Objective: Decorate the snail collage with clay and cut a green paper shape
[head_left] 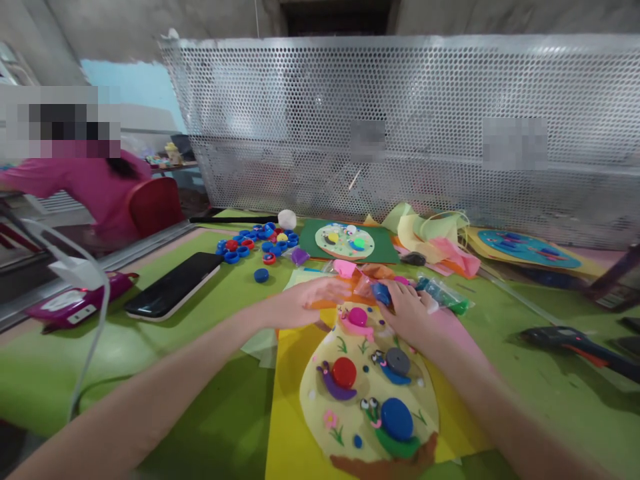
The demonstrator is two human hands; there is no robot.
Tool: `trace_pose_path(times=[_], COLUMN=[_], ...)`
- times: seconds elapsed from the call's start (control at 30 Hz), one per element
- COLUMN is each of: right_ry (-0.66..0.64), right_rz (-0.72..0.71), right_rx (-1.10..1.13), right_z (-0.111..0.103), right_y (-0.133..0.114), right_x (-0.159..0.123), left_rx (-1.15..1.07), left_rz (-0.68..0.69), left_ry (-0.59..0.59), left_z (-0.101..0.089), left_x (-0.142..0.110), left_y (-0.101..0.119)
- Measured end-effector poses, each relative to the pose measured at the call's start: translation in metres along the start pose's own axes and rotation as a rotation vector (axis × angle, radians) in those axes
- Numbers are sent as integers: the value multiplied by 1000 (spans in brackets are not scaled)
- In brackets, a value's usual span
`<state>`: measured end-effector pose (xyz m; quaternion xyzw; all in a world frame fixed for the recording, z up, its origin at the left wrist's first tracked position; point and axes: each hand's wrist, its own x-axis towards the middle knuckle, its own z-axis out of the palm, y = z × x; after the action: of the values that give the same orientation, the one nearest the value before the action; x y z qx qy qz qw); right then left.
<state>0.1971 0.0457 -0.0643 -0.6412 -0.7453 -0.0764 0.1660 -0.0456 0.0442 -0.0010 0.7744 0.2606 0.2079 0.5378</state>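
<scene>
My left hand reaches over the table with its fingers curled on small clear packets of coloured clay. My right hand is closed round a blue piece of clay just right of it. Below both hands lies a pale yellow felt craft sheet with snails made of bottle caps: a pink cap, a red cap, a grey cap and a blue cap. The felt rests on yellow paper.
A phone lies at the left beside a pile of blue and red bottle caps. A second round craft sits on green felt, paper scraps and a glue gun to the right. A perforated metal screen stands behind; a person in pink sits at far left.
</scene>
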Motion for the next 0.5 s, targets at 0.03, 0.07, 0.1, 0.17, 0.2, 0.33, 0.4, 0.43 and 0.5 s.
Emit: trace_pose_path(times=[0.03,0.07,0.1,0.17,0.2,0.33,0.4,0.43,0.5], right_ry=[-4,-8,-10,-11,-10,10,32,47,79], right_rz=[0,1,1,-1,-2,-20,-29,-34,-57], right_rx=[1,2,2,3,3,1,-3,-5,-4], right_z=[0,0,0,-1,-1,1,4,6,9], right_y=[0,0,0,0,0,1,2,3,6], right_x=[0,0,0,0,0,0,-1,-1,0], left_rx=[80,173,260,370,391,391,369,362,376], left_rz=[24,41,50,57,59,39,27,29,34], left_ry=[-62,-116,-167,-243,-266,-178,-94,-64,-44], left_z=[-2,-4,-6,-9,-10,-6,-2,0,4], left_x=[-1,-2,-3,-4,-4,-3,-2,-2,-2], left_y=[3,6,8,8,7,-2,-6,-6,-6])
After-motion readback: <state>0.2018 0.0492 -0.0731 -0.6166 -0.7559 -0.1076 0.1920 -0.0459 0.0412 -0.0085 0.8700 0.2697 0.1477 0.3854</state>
